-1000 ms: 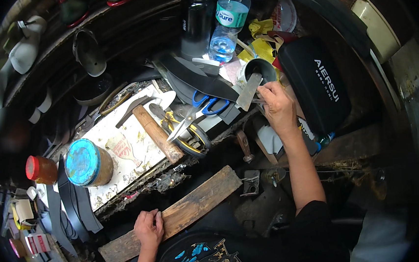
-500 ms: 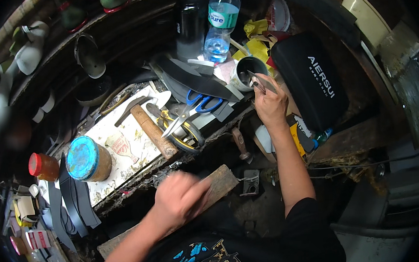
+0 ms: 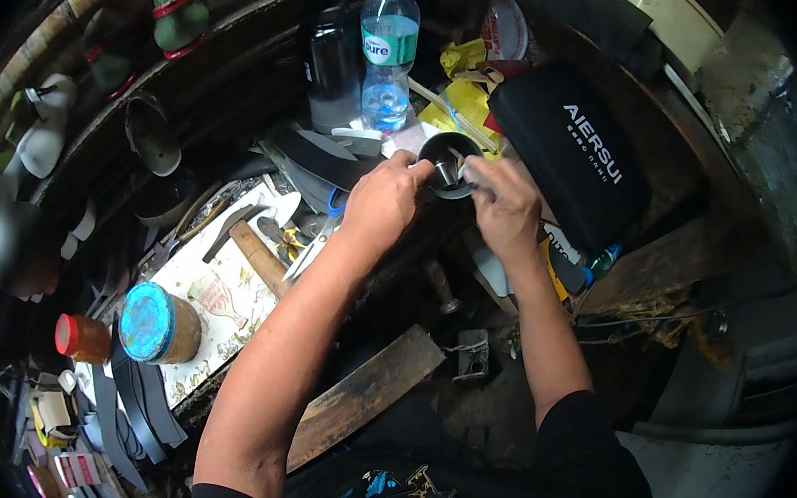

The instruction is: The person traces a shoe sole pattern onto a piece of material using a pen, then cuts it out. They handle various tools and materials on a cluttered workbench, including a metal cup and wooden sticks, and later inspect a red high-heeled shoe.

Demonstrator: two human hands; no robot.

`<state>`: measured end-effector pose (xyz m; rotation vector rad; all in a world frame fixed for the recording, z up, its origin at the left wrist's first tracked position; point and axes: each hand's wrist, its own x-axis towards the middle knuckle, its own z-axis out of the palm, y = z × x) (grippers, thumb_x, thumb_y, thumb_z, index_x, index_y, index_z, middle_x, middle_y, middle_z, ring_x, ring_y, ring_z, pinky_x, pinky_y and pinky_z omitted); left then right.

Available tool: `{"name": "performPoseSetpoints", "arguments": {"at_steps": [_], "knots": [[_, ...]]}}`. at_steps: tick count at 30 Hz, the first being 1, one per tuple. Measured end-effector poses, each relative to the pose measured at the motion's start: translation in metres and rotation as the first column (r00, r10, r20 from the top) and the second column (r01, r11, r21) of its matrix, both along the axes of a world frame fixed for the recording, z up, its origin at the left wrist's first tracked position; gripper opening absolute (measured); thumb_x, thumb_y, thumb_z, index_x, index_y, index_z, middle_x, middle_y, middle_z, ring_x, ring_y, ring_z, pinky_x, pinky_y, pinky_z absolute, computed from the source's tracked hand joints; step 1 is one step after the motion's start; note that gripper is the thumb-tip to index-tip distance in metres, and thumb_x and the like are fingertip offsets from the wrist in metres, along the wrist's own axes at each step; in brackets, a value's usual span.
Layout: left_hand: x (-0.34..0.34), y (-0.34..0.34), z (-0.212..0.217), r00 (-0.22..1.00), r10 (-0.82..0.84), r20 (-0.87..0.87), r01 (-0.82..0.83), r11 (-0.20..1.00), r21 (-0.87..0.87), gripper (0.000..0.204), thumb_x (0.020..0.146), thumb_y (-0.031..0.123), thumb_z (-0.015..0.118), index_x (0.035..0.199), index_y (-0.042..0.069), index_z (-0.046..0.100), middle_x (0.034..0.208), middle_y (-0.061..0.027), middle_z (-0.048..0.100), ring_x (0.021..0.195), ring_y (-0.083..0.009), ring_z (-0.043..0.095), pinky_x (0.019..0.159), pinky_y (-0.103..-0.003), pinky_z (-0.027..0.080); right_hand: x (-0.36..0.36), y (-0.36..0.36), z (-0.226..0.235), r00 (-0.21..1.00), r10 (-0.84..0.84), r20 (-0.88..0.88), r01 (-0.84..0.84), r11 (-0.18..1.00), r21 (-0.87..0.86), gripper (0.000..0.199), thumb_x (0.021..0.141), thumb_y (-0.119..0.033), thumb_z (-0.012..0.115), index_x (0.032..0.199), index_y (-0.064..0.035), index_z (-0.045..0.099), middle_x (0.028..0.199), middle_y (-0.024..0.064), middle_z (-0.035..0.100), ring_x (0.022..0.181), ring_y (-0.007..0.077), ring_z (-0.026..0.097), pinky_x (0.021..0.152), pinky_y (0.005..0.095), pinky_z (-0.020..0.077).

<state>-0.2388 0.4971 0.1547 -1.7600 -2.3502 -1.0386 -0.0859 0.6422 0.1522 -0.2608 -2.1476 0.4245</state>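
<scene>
A round, dark-insided can (image 3: 451,193) stands at the bench edge with its mouth facing up and some small metallic-looking pieces inside. My left hand (image 3: 383,196) grips its left rim, thumb and fingers closed on it. At the opposite rim is my right hand (image 3: 510,205), fingers bent and pinched over the mouth. Motion smears those fingertips, so whatever they hold cannot be made out. Left of the can, my left forearm partly covers blue-handled scissors (image 3: 336,202) and a wooden-handled hammer (image 3: 257,257).
Behind the can stand a water bottle (image 3: 390,62) and a black flask (image 3: 332,72). A black zip case (image 3: 564,152) lies to the right. Jars with blue (image 3: 146,322) and red lids (image 3: 67,335) sit left. A wooden board (image 3: 372,391) rests near my lap.
My left hand has left the wooden board and moved up to the can, taking hold of its rim. My right hand stays at the can; the flat blade-like piece it held no longer shows clearly.
</scene>
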Motion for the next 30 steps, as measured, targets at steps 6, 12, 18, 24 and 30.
{"name": "performPoseSetpoints", "arguments": {"at_steps": [6,12,18,24,30], "knots": [[0.003,0.004,-0.001,0.991,0.083,0.109,-0.082,0.997,-0.013,0.027,0.09,0.011,0.073,0.116,0.006,0.069,0.113,-0.0228,0.068,0.104,-0.0462,0.068,0.088,-0.054,0.054,0.004,0.003,0.031,0.936,0.017,0.35,-0.048,0.996,0.08,0.048,0.083,0.009,0.07,0.128,-0.007,0.069,0.111,0.0154,0.069,0.098,0.0375,0.071,0.083,0.0453,0.0565],[0.003,0.008,0.011,0.955,0.188,0.229,-0.219,0.968,0.12,0.021,0.094,0.017,0.075,0.111,0.006,0.068,0.096,-0.0224,0.07,0.094,-0.046,0.069,0.081,-0.054,0.054,0.006,0.004,0.066,0.85,0.117,0.513,-0.085,0.993,-0.085,0.067,0.086,0.01,0.063,0.15,-0.0095,0.056,0.115,0.0174,0.069,0.103,0.0365,0.071,0.091,0.0439,0.0564],[-0.005,-0.014,0.025,0.964,0.205,0.168,-0.232,0.96,0.157,0.022,0.093,0.018,0.078,0.107,0.004,0.07,0.094,-0.0212,0.07,0.089,-0.0431,0.07,0.079,-0.051,0.054,0.015,0.027,0.122,0.759,-0.01,0.651,0.064,0.996,-0.06,0.031,0.093,0.002,0.06,0.122,0.0034,0.072,0.105,0.0182,0.072,0.095,0.0354,0.071,0.087,0.0383,0.0553],[-0.011,-0.049,0.033,0.928,0.245,0.281,-0.293,0.945,0.146,0.013,0.094,0.009,0.073,0.105,0.003,0.07,0.092,-0.0183,0.075,0.085,-0.0315,0.075,0.077,-0.041,0.057,-0.01,0.032,0.133,0.786,0.156,0.598,0.06,0.944,-0.325,0.029,0.098,-0.004,0.061,0.124,0.004,0.072,0.09,0.0069,0.07,0.073,0.0099,0.059,0.068,0.0277,0.0516],[0.001,-0.092,0.052,0.901,0.311,0.303,-0.373,0.912,0.172,0.014,0.091,0.003,0.074,0.105,0.005,0.071,0.091,-0.0144,0.076,0.084,-0.0255,0.077,0.074,-0.036,0.059,-0.018,-0.027,0.098,0.888,0.416,0.195,-0.237,0.778,-0.582,0.047,0.09,-0.003,0.073,0.136,0.0005,0.069,0.092,-0.0008,0.061,0.074,0.0042,0.05,0.067,0.0208,0.0423]]}}
